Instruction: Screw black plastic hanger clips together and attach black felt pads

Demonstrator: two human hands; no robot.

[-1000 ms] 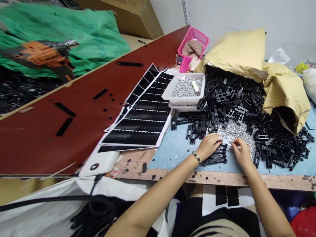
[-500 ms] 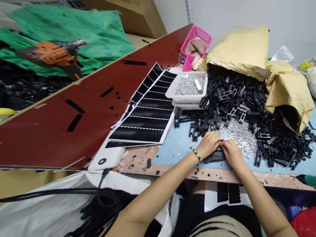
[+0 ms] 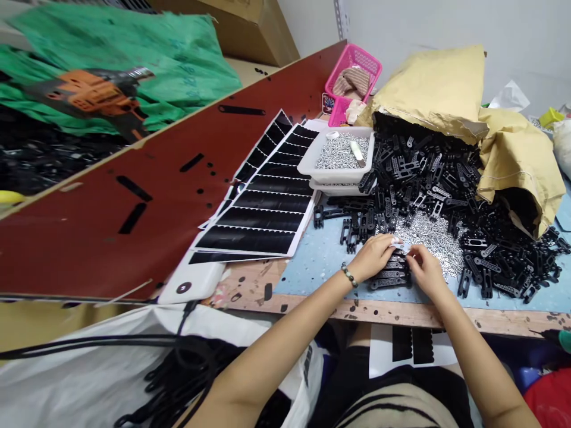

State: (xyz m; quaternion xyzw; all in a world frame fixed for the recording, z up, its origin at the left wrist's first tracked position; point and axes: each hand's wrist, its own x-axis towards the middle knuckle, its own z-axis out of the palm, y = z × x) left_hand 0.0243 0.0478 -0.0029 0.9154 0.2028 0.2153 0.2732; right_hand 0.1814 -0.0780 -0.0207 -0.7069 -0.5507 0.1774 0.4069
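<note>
Left hand (image 3: 375,257) and right hand (image 3: 427,272) are coming together above the black brackets (image 3: 389,277), left fingers (image 3: 387,241) pinching a small pale strip (image 3: 397,245). Right fingers (image 3: 413,252) are curling against it, grip unclear, silver screws (image 3: 428,233) lying just behind the brackets

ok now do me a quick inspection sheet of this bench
surface: light blue speckled mat on a wooden bench, front edge paint-spotted
parts: small stack of black slotted links under the hands, silver screws scattered behind it, larger heap of black links spilling from a torn kraft paper bag
clutter: white tray of screws, black-printed sheets, pink basket
grips: left hand and right hand meet over the stack; anything pinched is too small to tell
cables: coiled black cords on a white sack
surroundings: dark red slotted board, orange power drill on a green sack, cardboard box
</note>
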